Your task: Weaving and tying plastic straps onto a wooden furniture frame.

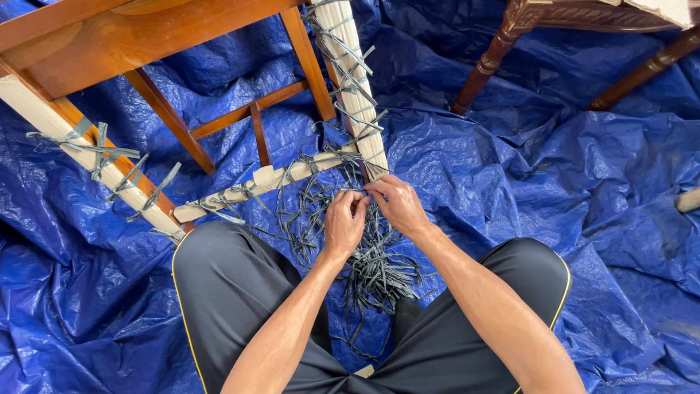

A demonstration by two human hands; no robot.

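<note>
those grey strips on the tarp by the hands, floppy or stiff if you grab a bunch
The grey strips are probably floppy: they curl and lie tangled. Likely light, being thin and narrow. A grabbed bunch may snag, since loose ends cross each other.

A bright blue tarp [554,182] covers the floor, its creases catching paler blue highlights. The chair frame [168,44] is warm reddish-brown wood, and its legs are wrapped in cream padding [350,44] bound with grey-green straps [350,80]. A loose pile of strap pieces [379,270] is the same dull grey-green. The trousers [233,292] are black (with thin yellow piping along the seam).
</note>
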